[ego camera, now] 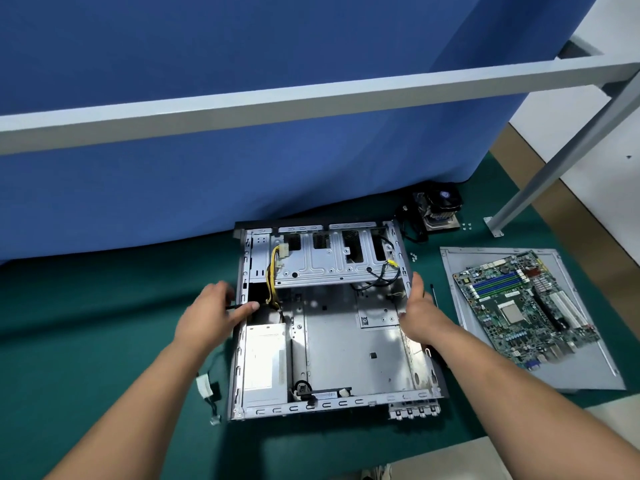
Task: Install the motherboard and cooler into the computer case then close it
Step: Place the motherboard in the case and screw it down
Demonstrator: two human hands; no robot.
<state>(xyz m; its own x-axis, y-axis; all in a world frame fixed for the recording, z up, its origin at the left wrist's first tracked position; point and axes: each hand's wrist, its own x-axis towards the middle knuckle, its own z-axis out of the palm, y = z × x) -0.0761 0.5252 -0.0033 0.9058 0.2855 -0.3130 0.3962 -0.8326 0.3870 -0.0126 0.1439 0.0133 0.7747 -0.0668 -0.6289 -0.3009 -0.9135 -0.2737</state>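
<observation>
An open grey computer case (346, 344) lies flat on the green mat, with a power supply (265, 362) inside at its left. My left hand (213, 313) grips the case's left wall, thumb over the rim. My right hand (417, 310) presses flat against the right wall, fingers straight. A green motherboard (523, 306) lies to the right on the grey side panel (595, 372). The black fan cooler (440, 206) sits behind the case at the back right.
A screwdriver (433, 295) lies between case and panel. Small screws (412, 256) and white bits (467, 226) dot the mat. A loose cable (206, 386) trails left of the case. A blue cloth wall stands behind; a grey frame bar (311, 98) crosses overhead, its leg (540, 181) at right.
</observation>
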